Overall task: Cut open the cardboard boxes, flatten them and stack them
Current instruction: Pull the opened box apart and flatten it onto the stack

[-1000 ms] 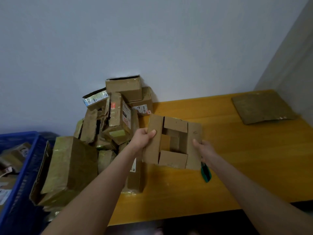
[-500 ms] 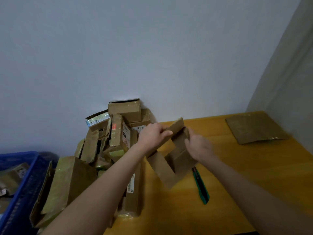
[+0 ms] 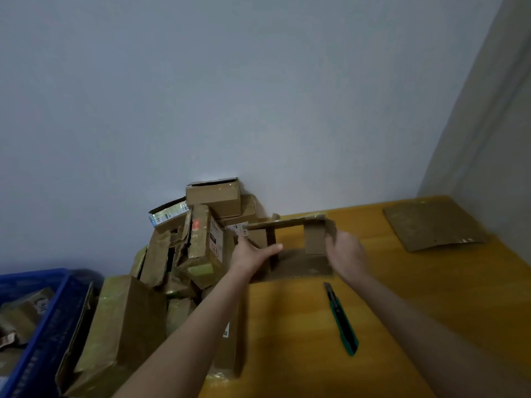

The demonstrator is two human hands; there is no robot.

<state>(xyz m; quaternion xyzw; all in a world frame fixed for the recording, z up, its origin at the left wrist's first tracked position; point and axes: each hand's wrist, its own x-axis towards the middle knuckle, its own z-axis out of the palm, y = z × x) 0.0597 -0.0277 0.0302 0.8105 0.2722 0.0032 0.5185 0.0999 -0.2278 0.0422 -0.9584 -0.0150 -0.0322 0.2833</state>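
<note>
A small opened cardboard box point(image 3: 296, 261) with loose flaps is held between my hands above the yellow table point(image 3: 402, 297). My left hand point(image 3: 253, 254) grips its left side, thumb stretched across the opening. My right hand point(image 3: 346, 254) holds its right wall, fingers curled round the edge. A green utility knife point(image 3: 342, 323) lies on the table just in front of the box, untouched. One flattened cardboard piece point(image 3: 434, 224) lies at the table's far right corner.
A heap of unopened and torn cardboard boxes point(image 3: 201, 239) is piled against the wall at the table's left end. A large box point(image 3: 120, 331) leans at the near left. A blue crate point(image 3: 37, 326) with more boxes stands at far left. A wall bounds the right.
The box was held flat facing me, then twisted and folded between both hands; now it is turned with its opening toward me. The view tilted upward, and the knife lies fully uncovered.
</note>
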